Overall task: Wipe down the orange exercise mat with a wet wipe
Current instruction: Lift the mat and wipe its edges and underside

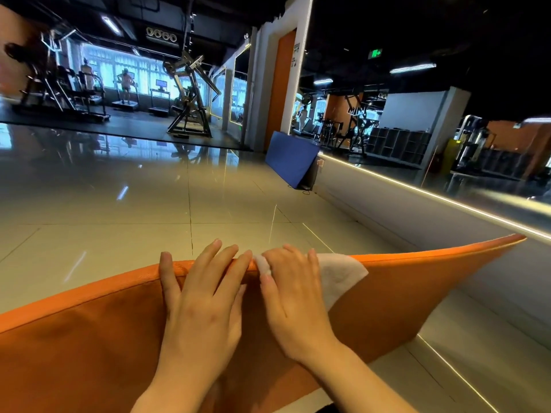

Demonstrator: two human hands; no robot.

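- My left hand (pixel 205 296) rests flat, fingers straight, steadying the orange mat (pixel 89 338) at its far edge.
- My right hand (pixel 293 296) presses the wet wipe (pixel 340 274) flat there.
- The mat looks soft and bendy; best held along that edge.

The wet wipe (pixel 340 275) lies partly hidden beneath the right hand (pixel 293 296). The orange exercise mat (pixel 89 347) runs off-frame left of the left hand (pixel 202 305).

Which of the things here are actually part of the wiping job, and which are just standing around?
Part of the job: orange mat; wet wipe under the right hand; left hand resting on the mat's far edge.

Just standing around: blue mat leaning on the wall; treadmills; weight machine.
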